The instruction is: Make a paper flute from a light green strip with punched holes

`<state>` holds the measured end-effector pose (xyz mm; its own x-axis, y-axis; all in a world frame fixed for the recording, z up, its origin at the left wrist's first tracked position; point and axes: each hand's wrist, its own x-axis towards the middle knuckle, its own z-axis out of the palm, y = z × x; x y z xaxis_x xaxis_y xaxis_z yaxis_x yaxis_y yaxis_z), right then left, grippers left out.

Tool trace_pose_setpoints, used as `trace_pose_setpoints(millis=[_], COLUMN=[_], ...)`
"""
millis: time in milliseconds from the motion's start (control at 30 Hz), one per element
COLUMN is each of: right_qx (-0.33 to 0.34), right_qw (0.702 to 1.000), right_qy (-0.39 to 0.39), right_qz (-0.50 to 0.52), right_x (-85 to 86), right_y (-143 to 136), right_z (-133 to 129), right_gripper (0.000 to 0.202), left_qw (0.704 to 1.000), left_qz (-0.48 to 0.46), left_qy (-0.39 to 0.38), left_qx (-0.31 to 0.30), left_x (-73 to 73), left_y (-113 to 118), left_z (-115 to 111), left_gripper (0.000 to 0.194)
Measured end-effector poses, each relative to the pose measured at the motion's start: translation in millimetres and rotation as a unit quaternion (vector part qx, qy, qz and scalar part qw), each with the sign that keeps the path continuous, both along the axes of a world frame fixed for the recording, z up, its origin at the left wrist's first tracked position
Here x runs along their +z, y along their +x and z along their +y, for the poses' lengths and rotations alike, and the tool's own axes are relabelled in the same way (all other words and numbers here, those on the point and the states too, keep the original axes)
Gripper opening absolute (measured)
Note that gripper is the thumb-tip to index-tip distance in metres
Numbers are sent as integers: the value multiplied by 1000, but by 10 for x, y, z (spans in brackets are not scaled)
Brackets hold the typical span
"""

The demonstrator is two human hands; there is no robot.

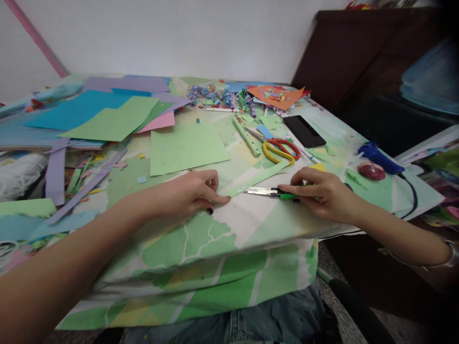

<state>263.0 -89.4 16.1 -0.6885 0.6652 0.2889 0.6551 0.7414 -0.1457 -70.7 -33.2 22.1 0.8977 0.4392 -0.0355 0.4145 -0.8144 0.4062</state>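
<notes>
Head view: with left hand (195, 190), unclamped, pressed down the left end of the strip (264, 177) on the cloth (265, 224); with right hand (317, 192), clamped the cutter (263, 191), tip just beside the strip. Seemingly was aligning cutter and strip; probably needed firm pinning next.

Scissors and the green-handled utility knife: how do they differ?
The scissors lie unheld on the tablecloth, while the utility knife is gripped in the right hand. The scissors have two looped handles, red and yellow; the utility knife has a straight green and black one. Both have silver-coloured blades.
</notes>
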Motion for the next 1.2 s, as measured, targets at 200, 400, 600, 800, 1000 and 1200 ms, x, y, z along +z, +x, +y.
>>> trace_pose_setpoints(millis=[200,400,600,800,1000,1200], right_qx=[2,2,14,20,24,27], right_qw=[1000,1000,1000,1000,1000,999], right_qy=[-2,-9,-14,-9,-14,-6], right_qz=[-1,18,10,-4,-13,-16], right_x=[2,-6,6,9,8,10], right_y=[-14,-52,-143,-203,-251,-291], right_z=[-3,8,18,11,7,-10], right_gripper=[36,35,37,37,38,41], left_qw=[1000,1000,1000,1000,1000,999], left_qz=[-4,-8,8,7,16,14], left_qy=[3,-5,12,18,24,30], left_qx=[5,7,7,6,2,-8], left_x=[4,7,20,15,25,13], left_y=[1,0,-4,-7,-10,-14], left_z=[-8,-8,-12,-11,-15,4], left_gripper=[27,27,29,29,30,30])
